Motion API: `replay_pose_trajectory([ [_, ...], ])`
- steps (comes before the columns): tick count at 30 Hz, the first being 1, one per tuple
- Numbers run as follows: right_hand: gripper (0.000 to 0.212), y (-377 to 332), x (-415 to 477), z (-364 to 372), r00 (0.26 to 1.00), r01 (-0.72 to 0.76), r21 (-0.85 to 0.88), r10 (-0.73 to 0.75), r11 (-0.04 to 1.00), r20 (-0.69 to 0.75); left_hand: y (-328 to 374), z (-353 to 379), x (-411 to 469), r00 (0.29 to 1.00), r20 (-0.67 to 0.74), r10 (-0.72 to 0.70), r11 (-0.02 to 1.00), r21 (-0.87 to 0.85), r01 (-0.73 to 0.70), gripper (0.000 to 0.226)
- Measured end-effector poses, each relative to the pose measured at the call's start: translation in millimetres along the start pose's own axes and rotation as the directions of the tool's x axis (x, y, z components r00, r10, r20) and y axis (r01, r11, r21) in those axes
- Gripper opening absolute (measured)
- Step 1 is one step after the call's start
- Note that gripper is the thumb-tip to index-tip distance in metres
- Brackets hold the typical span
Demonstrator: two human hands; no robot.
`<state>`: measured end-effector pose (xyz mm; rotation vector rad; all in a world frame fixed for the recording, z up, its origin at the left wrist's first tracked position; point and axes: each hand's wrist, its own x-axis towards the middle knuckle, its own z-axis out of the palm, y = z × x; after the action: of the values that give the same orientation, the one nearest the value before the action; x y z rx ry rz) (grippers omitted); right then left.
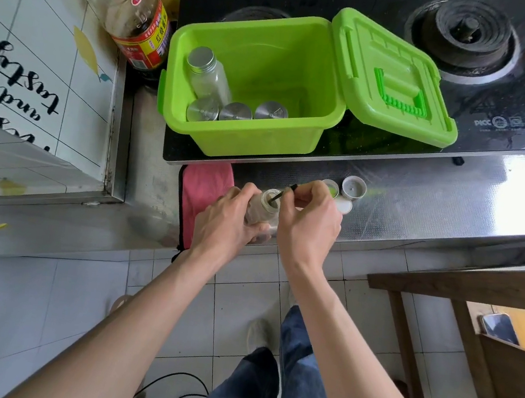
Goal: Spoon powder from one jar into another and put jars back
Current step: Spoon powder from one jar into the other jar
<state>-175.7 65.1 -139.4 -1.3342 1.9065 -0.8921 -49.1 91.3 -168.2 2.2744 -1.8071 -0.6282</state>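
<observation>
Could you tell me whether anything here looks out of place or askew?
The green bin sits on the stove, partly over a burner, odd for plastic. Inside, one jar leans while three others stand upright.

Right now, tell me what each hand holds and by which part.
Left hand grips the open jar round its body; right hand pinches the black spoon by its upper handle, tip in the jar.

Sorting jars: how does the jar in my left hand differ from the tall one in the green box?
Held jar: uncapped, black spoon in its mouth; tall jar: capped. Held jar is gripped by the left hand; tall jar sits inside the green box. Both are clear.
</observation>
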Motion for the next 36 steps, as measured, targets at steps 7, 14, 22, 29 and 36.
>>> replay_pose_trajectory([
  [7, 0.015, 7, 6, -1, 0.991, 0.072, 0.188, -0.091, 0.980, 0.094, -2, 0, -2, 1.000, 0.003, 0.004, 1.000, -0.022, -0.004, 0.047],
  [14, 0.017, 15, 21, -13, 0.929, -0.196, 0.341, 0.063, 0.919, 0.365, -2, 0, -1, 1.000, 0.014, 0.006, 1.000, -0.024, -0.006, 0.050],
  [22, 0.012, 13, 32, -35, 0.899, -0.284, 0.369, 0.112, 0.885, 0.422, -3, -1, 0, 1.000, 0.018, 0.005, 1.000, -0.029, -0.004, 0.050],
  [29, 0.011, 13, 31, -42, 0.908, -0.331, 0.415, 0.165, 0.848, 0.386, -4, -1, 0, 1.000, 0.019, 0.006, 1.000, -0.029, -0.005, 0.050],
  [36, 0.010, 15, 32, -42, 0.910, -0.350, 0.450, 0.184, 0.821, 0.371, -5, 0, 0, 1.000, 0.018, 0.014, 0.999, -0.033, -0.013, 0.050],
])
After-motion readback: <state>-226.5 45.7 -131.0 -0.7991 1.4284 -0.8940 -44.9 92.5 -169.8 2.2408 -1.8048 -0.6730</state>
